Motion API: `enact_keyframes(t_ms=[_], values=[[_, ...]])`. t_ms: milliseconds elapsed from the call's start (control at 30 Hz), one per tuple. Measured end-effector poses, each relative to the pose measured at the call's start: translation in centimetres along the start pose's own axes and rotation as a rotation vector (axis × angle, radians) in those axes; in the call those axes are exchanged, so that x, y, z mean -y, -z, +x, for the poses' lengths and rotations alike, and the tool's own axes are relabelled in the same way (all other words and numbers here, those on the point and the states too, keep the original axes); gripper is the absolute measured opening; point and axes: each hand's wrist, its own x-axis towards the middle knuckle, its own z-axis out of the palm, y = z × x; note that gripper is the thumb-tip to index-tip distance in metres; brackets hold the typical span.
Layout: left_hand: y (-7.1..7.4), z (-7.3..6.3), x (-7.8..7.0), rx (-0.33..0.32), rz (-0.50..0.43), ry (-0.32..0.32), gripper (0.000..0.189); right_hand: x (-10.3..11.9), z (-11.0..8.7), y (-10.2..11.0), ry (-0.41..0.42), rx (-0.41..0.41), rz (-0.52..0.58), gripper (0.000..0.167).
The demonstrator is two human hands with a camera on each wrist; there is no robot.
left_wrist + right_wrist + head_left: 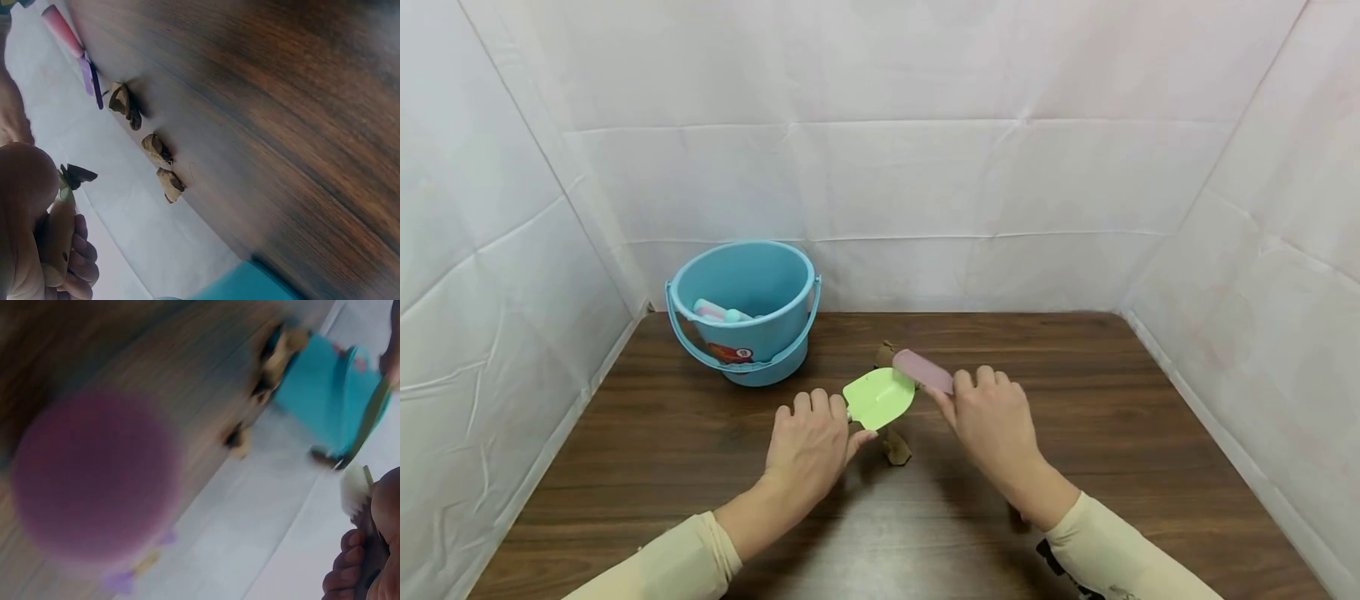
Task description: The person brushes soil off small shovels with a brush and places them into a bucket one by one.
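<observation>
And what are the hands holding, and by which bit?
The left hand holds the green scoop, the right hand the pink brush, each by its handle.

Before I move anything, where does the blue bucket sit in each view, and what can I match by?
Head: the blue bucket, left of centre.
Left wrist: bottom edge, just right of centre, mostly cut off.
Right wrist: upper right, blurred.
Shared landmark: crumpled brown pieces, visible in all three.

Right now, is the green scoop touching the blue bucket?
Apart: the head view shows brown tabletop between the green scoop and the blue bucket.
</observation>
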Motion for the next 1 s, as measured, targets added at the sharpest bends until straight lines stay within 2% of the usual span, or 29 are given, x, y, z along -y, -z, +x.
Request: enact_keyframes(t_ms=[133, 200, 300, 467, 567, 633, 833, 900, 1000], values=[[0.2, 0.2, -0.1, 0.008, -0.011, -0.014, 0.067, 2.3, -0.3, 1.1, 0.122, -0.017, 0.034, 0.054], [0.3, 0.3, -0.3, 0.010, -0.019, -0.020, 0.066, 3.0, -0.5, 1.2, 0.153, -0.021, 0.043, 0.054], [0.4, 0.2, -0.4, 0.007, -0.023, -0.020, 0.066, 2.7, -0.7, 0.8, 0.124, -0.008, 0.024, 0.054], [0.4, -0.1, -0.3, 0.003, -0.024, -0.017, 0.067, 0.0, -0.6, -0.4, 0.003, 0.003, -0.012, 0.053], [0.3, -0.2, -0.3, -0.001, -0.021, -0.015, 0.067, -0.6, -0.5, -0.4, -0.028, -0.003, 0.000, 0.053], [0.2, -0.3, -0.4, -0.003, -0.017, -0.013, 0.067, 0.0, -0.4, 0.2, -0.013, 0.001, 0.018, 0.053], [0.3, 0.0, -0.8, 0.026, -0.024, -0.025, 0.068, 3.6, -0.9, 1.8, 0.113, 0.000, 0.087, 0.052], [0.5, 0.0, -0.9, 0.032, -0.026, -0.029, 0.068, 3.8, -1.1, 1.6, 0.119, -0.010, 0.070, 0.052], [0.6, 0.0, -0.9, 0.021, -0.019, -0.029, 0.068, 2.7, -1.2, 0.7, 0.088, -0.016, 0.023, 0.053]])
